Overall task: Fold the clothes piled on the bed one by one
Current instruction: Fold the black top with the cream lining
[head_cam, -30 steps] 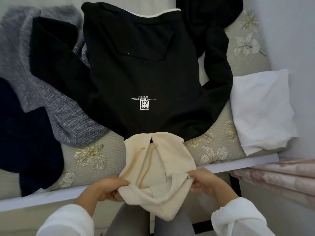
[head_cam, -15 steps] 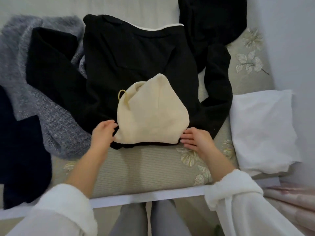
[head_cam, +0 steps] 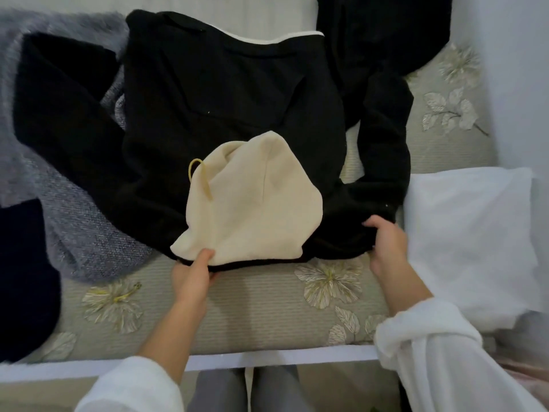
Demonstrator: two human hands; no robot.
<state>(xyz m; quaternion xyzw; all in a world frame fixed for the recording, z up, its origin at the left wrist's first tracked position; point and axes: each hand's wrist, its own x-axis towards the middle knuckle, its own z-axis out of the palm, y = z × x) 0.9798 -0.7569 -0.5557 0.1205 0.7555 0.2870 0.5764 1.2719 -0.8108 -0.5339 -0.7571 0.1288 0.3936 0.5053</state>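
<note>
Although the bed (head_cam: 267, 310) with its flowered cover fills the view as before, the black hoodie (head_cam: 225, 93) spread across it from the centre toward 12 o'clock has changed. A second ago its cream hood (head_cam: 255, 203) hung off the near bed edge, held in both hands. Now the hood lies flipped up flat on the hoodie's body, just toward 6 o'clock of centre. That reads as the first fold done, with the sides likely next.

Half a second ago both hands rested beside the hood. Since then the right hand (head_cam: 386, 248) has moved out to 4 o'clock of the hood, clear of the cream cloth. Its fingers (head_cam: 375, 223) curl round a bunch of black fabric near the base of the sleeve (head_cam: 386, 129).

The left hand (head_cam: 191, 278) sits at 7 o'clock of the hood, with its thumb (head_cam: 205, 254) pressed on the hood's lower corner. Its other fingers are tucked out of sight under the black edge, so it appears to pinch both layers. A yellow drawstring (head_cam: 202, 176) loops out at 9 o'clock of the hood, apart from either hand.
</note>
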